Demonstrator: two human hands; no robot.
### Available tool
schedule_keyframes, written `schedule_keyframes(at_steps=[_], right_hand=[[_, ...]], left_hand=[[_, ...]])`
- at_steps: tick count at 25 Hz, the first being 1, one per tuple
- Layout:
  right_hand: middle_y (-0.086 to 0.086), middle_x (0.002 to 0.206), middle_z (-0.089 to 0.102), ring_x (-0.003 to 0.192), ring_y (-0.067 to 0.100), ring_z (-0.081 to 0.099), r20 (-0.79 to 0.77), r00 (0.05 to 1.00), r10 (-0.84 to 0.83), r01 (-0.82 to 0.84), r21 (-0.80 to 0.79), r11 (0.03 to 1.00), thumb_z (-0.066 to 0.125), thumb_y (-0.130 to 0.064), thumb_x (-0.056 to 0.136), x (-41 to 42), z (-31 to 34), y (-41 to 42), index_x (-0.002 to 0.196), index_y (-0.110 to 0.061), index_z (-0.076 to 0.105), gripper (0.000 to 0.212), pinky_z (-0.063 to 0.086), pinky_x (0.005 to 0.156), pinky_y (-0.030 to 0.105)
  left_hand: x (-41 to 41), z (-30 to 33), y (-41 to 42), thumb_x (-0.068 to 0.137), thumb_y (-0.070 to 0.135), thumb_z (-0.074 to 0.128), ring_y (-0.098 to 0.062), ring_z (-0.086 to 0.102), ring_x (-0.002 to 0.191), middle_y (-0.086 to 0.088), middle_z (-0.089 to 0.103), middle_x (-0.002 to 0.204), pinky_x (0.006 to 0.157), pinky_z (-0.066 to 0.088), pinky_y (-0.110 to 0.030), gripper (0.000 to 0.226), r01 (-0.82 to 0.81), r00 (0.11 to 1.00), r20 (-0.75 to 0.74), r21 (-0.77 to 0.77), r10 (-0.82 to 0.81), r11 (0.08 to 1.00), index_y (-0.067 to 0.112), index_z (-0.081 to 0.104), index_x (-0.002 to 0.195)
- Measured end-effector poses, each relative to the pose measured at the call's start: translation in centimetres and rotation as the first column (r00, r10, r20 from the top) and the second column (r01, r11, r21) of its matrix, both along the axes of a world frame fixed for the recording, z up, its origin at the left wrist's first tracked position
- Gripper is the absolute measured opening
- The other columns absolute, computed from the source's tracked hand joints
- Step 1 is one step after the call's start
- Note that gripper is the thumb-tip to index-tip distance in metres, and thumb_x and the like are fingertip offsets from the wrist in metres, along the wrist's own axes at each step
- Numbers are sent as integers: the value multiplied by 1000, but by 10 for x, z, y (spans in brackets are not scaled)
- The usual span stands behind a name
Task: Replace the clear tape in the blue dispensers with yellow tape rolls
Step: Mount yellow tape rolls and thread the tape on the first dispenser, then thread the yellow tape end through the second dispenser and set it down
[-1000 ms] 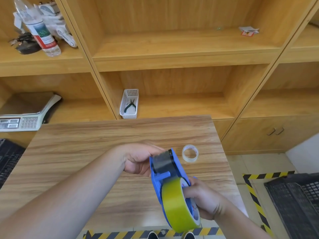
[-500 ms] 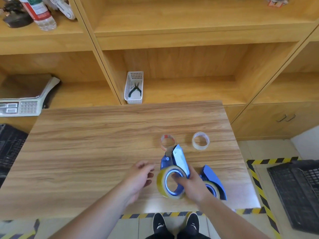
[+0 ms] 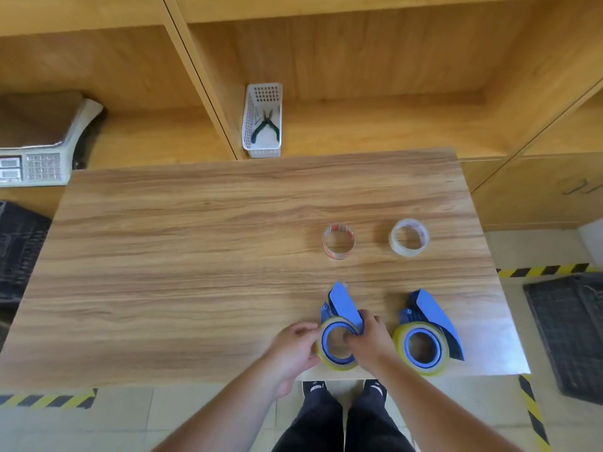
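Bright, even, warm light all over the desk [image 3: 195, 256], no harsh glare. Soft small shadows sit under the tape rolls. Wide-angle bend curves the shelf [image 3: 359, 125] lines at the edges, and the corners go slightly soft.

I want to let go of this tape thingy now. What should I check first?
1. Left dispenser lies on the table, not in the air: ok.
2. Yellow roll sits around its blue hub: ok.
3. Tape end is threaded to the cutter: cannot tell, the right hand covers it.
4. Right dispenser already has its yellow roll: ok.
5. Both clear rolls, one and the other, lie out of the dispensers on the table: ok.
6. Dispenser is away from the table's near edge: not ok, the roll sits close to it, by the left hand.
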State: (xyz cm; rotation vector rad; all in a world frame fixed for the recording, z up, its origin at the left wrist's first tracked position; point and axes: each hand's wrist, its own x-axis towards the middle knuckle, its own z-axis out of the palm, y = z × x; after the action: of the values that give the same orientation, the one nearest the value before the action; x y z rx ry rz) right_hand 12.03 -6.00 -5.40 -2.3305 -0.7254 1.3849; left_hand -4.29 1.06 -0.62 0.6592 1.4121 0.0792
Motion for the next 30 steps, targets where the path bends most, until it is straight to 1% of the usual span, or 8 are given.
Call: schedule_keyframes(at_steps=[3,8,11,15,21,24,26,30], right_hand=[[2,118,46,95,24,58,47,997,62,-62,-17,998,57,-20,87,0,-10,4,134,-24,53,47,52,78,34],[2,117,46,99,29,58,89,990,106,-105,-20,994,54,-12,87,-7,-18,7,132,-23,51,46,53,86,41],[6,123,49,109,32,58,119,989,86,-86,-5,996,57,-9,86,-13,-22,3,131,-22,49,47,51,93,45],[7,126,49,110,31,57,123,990,65,-63,-17,998,61,-10,87,-15,-24,4,131,-22,48,47,51,95,43],[7,128,47,114,31,54,52,992,118,-115,-62,991,64,-23,86,-7,-19,4,136,-23,44,54,51,99,45],[8,131,46,122,33,48,57,989,137,-135,-35,990,62,-32,85,-1,-9,2,141,-19,39,63,46,103,47],[10,132,48,123,35,45,155,980,129,-138,53,989,60,-34,87,8,3,-3,144,-16,39,64,43,104,46],[16,117,58,108,40,51,475,880,16,-129,205,970,65,-23,83,60,27,-22,128,-8,55,48,44,93,48]], left_hand=[[1,-16,3,94,18,69,-15,71,94,-8,72,115,75,61,-26,14,-37,999,0,-46,37,998,19,72,108],[-1,-29,5,95,13,66,-5,77,72,3,81,82,59,58,-20,11,-42,999,11,-94,43,995,16,72,104],[-1,-33,4,95,16,67,-8,77,77,0,81,89,65,60,-22,11,-40,999,-9,-85,39,996,18,71,105],[-1,-42,4,94,20,68,-19,71,102,-8,74,112,90,60,-35,16,-27,997,-68,-71,22,997,22,69,109],[3,-45,0,93,22,68,-21,66,108,-4,70,117,92,57,-35,18,12,992,-122,-51,-18,999,24,69,110],[13,-38,-1,90,25,66,-16,61,101,4,63,115,82,46,-28,26,222,935,-313,155,-165,963,24,65,117],[29,-29,-4,88,25,65,-8,58,95,8,55,117,71,40,-12,31,359,884,-420,331,-205,872,32,60,118],[82,-20,-28,86,20,62,-5,56,102,8,53,122,65,39,-2,34,467,881,-336,504,-333,726,39,55,113]])
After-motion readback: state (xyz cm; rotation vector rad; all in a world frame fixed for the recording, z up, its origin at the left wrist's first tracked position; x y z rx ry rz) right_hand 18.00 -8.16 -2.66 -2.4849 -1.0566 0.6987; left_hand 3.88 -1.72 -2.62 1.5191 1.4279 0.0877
